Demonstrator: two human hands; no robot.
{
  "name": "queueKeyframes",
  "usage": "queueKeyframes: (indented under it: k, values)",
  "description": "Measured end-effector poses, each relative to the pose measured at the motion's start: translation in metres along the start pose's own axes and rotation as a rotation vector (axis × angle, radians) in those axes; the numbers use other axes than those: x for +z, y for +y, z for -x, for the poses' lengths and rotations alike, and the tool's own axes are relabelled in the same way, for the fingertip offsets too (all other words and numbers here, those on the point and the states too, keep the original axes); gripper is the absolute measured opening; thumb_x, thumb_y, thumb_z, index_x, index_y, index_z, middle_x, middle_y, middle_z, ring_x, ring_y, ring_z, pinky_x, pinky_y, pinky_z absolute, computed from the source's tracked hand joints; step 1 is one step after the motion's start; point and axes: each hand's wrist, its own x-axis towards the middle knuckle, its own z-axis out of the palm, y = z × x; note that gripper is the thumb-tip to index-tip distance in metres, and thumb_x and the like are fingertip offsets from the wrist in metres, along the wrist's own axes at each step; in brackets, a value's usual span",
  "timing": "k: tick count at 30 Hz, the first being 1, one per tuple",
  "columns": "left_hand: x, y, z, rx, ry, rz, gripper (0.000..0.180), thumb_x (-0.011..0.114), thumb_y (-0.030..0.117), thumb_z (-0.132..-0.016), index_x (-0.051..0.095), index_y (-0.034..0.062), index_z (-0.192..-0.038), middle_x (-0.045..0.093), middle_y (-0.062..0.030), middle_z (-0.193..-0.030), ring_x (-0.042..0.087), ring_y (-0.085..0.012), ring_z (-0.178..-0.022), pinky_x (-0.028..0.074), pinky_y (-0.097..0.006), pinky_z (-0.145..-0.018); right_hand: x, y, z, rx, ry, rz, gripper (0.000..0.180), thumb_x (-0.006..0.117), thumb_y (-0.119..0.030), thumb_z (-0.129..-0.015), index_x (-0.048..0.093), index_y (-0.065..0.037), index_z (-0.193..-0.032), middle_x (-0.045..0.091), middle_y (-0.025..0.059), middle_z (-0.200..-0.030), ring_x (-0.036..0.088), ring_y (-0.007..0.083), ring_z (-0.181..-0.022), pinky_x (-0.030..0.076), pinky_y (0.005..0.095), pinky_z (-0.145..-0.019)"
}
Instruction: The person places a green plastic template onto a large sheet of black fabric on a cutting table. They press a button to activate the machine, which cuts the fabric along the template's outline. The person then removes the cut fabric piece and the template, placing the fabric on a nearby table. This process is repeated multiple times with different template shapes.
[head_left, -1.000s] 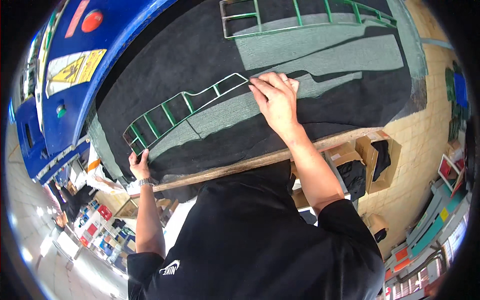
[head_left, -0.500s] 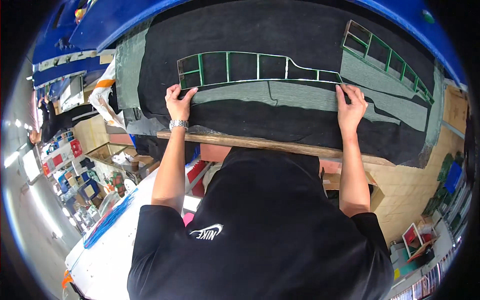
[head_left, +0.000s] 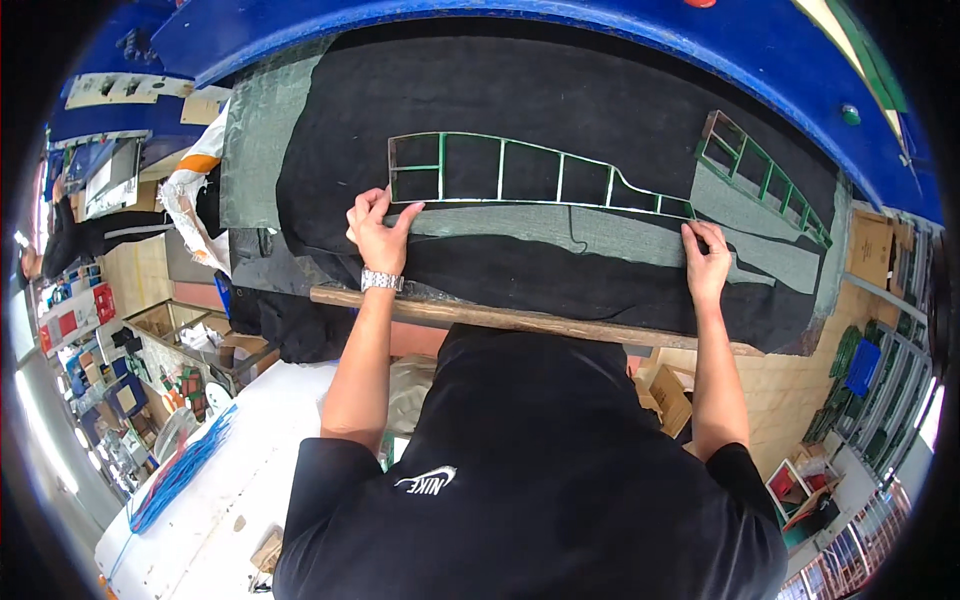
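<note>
A long, narrow cutting die [head_left: 442,165] with green crossbars and a curved upper edge rests on a black sheet [head_left: 500,80] of leather-like material. My left hand [head_left: 380,238] grips its lower left corner, thumb along the bottom edge and fingers curled at the end. At the narrow right tip, my right hand [head_left: 708,265] pinches the die between thumb and fingers. Just below the die runs a long cut-out gap in the sheet, showing the grey-green board [head_left: 255,150]. A second die [head_left: 767,180] of similar build lies slanted at the right, next to more cut-out gaps.
A blue machine beam [head_left: 480,18] arches across the far side. Along the near edge of the board runs a wooden strip [head_left: 530,318]. A white table [head_left: 230,480] with blue cords [head_left: 185,475] is at lower left; a cardboard box [head_left: 672,400] stands below the board.
The head view has shifted, so the board appears lower. Along the gap, the die seems to have slid slightly right, with both hands still on it. The second die stays on the sheet.
</note>
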Motion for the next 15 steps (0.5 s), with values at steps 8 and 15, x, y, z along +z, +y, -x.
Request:
queueKeyframes:
  k: [8,15]
  values:
    - [0.0,-0.009,0.003,-0.01,-0.047,-0.004,0.054,0.092,0.036,-0.073,0.077,0.0113,-0.118,0.064,-0.0025,-0.113,0.058,-0.0257,-0.107,0.045,-0.042,-0.09,-0.124,0.027,-0.132,-0.336,-0.148,0.588,0.077,0.089,-0.023,-0.076,0.057,-0.007,-0.144,0.059,0.0184,-0.143,0.057,0.0386,-0.129,0.046,0.0454,-0.11]
    - [-0.033,0.014,-0.017,0.03,-0.182,0.185,0.071,0.091,0.029,-0.078,0.063,0.0064,-0.139,0.064,-0.008,-0.118,0.062,-0.0248,-0.111,0.051,-0.037,-0.093,-0.127,0.04,-0.181,-0.068,-0.548,0.747,0.109,0.092,-0.022,-0.064,0.038,-0.011,-0.158,0.046,0.0225,-0.156,0.043,0.0418,-0.144,0.039,0.0464,-0.118]
